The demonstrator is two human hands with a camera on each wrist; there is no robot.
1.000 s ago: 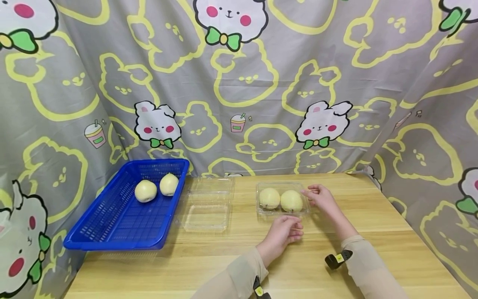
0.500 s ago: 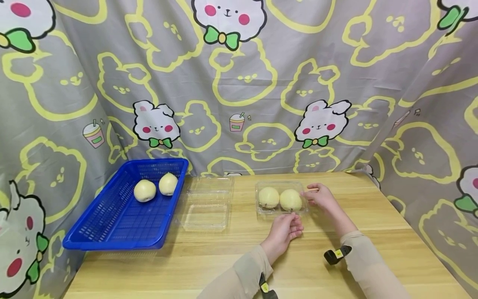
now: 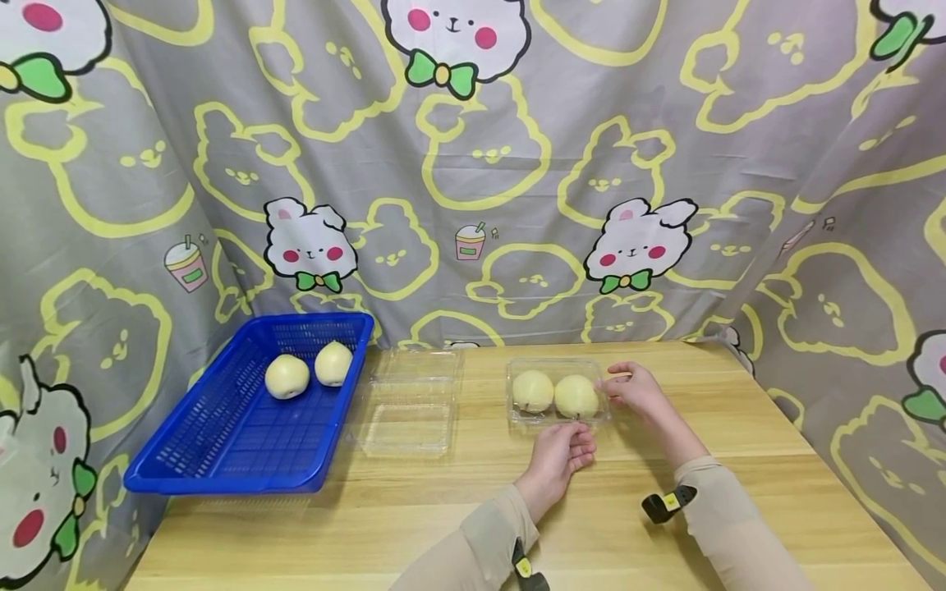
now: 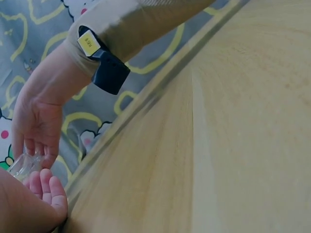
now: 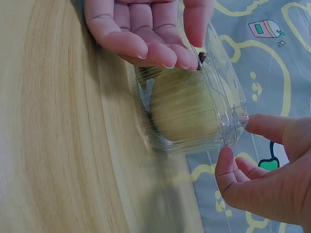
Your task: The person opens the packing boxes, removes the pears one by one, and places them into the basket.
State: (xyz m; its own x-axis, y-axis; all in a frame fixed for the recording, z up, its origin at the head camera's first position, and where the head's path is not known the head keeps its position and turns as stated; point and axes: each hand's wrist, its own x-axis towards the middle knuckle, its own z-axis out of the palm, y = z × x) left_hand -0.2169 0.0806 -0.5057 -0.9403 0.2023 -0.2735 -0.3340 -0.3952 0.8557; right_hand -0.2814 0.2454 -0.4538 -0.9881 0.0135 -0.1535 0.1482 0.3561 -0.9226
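Two pale yellow pears (image 3: 534,391) sit side by side in a clear plastic clamshell box (image 3: 517,417) with its lid down, right of the table's middle. My right hand (image 3: 637,389) is at the box's right end; in the right wrist view its thumb and fingers (image 5: 227,167) pinch the rim at a corner. At the front edge, my left hand (image 3: 556,460) has its thumb over the rim and its bent fingers (image 5: 141,41) below it. That hand partly hides the near pear in the right wrist view.
On the left stands a blue plastic basket (image 3: 325,447) with two more pears (image 3: 287,377) in its far part. Between basket and box lies an open clear clamshell box (image 3: 409,428). A patterned curtain (image 3: 473,180) hangs behind the wooden table (image 3: 414,509).
My left hand has shifted slightly right and towards the box's front edge. The right hand stays at the right end, and the box has barely moved.
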